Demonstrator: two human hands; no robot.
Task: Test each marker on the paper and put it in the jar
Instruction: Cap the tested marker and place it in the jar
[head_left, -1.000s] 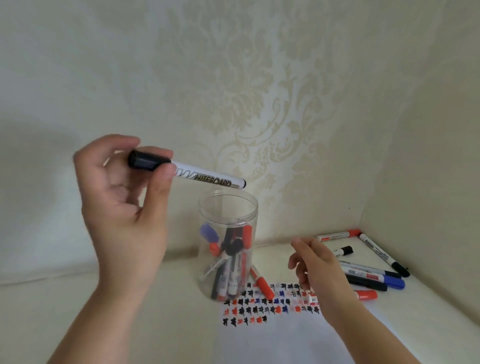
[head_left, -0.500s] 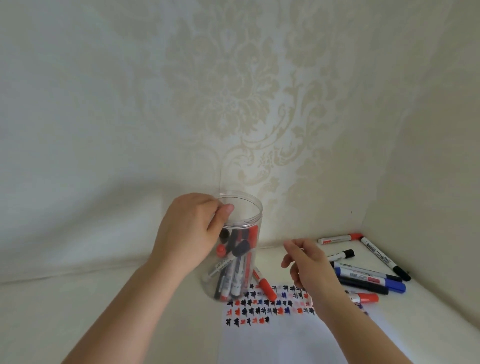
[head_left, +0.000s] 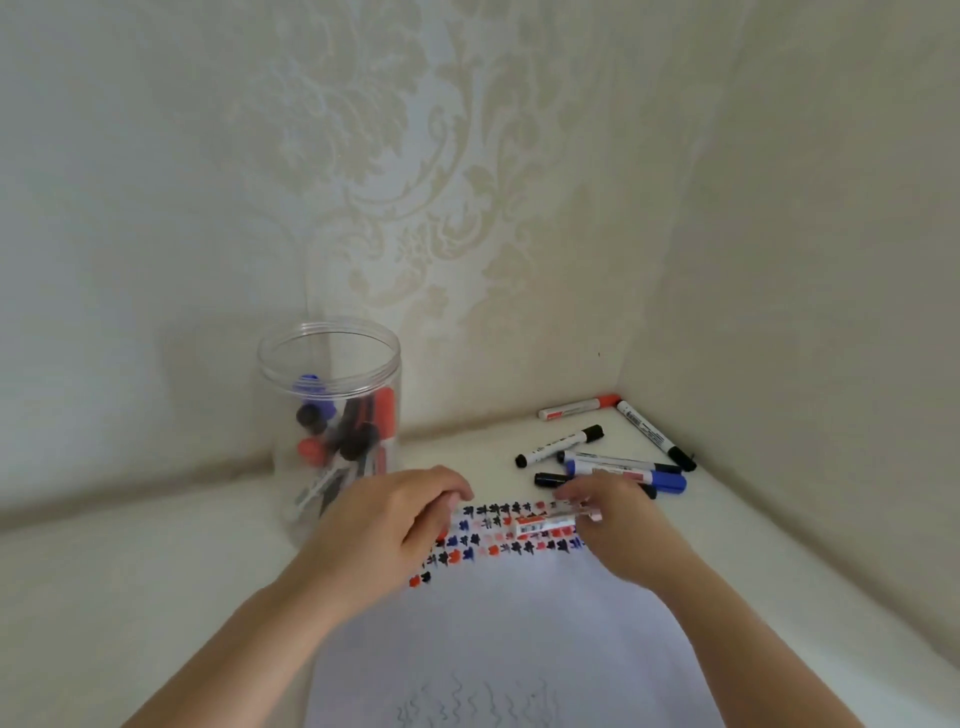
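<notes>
Patterned wallpaper is closing off a corner where a pale surface (head_left: 130, 571) is carrying everything. White paper (head_left: 498, 623) is lying under both forearms, its far edge filled with red, blue and black test marks. Left of it, a clear jar (head_left: 328, 395) is already holding several markers. About 6 untested markers (head_left: 613, 457) are waiting in the corner. Both hands, left (head_left: 384, 525) and right (head_left: 618, 519), are gripping opposite ends of 1 red marker (head_left: 540, 524) over the marks, probably uncapping it; pulling the cap straight off and scribbling comes next.
</notes>
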